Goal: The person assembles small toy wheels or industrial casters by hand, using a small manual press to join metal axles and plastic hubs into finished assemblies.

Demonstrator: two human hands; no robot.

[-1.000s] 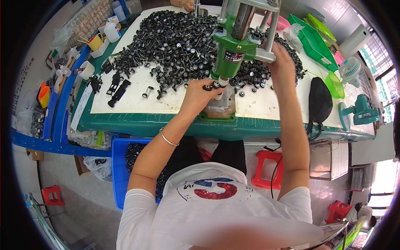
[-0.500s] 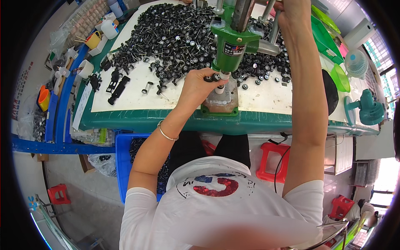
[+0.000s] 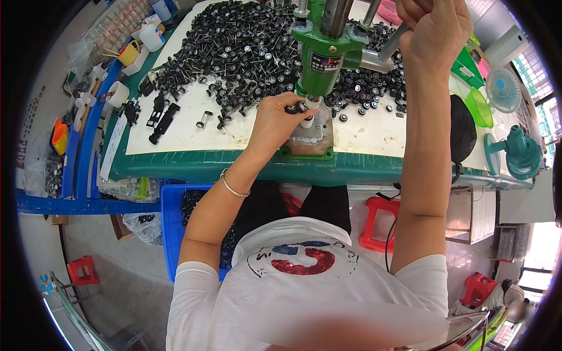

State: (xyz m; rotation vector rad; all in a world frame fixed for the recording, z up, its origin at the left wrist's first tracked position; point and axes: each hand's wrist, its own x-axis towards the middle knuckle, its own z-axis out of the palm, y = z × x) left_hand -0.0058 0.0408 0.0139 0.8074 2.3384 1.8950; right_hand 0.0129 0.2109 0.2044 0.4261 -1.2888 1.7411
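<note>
My left hand (image 3: 274,121) pinches a small black wheel with a silvery hub (image 3: 301,106) at the base of a green hand press (image 3: 321,71). A second dark piece shows between my fingers, partly hidden by them. Right under the press's ram, a white post (image 3: 307,122) stands on the base plate. My right hand (image 3: 436,38) is raised at the right of the press, fingers curled at the end of its metal lever (image 3: 391,44); the grip itself is partly hidden. Behind the press spreads a big heap of black wheels, many on thin metal axles (image 3: 246,52).
Black plastic chassis parts (image 3: 164,123) and a loose axle with wheels (image 3: 204,119) lie left on the table. A blue bin (image 3: 173,234) of dark parts stands below the table edge. Right are a green basket (image 3: 480,108), a teal fan (image 3: 521,153) and a red stool (image 3: 377,225).
My right hand has moved right and slightly nearer, and the lever leans further right with it. My left hand stays at the press with the wheel.
</note>
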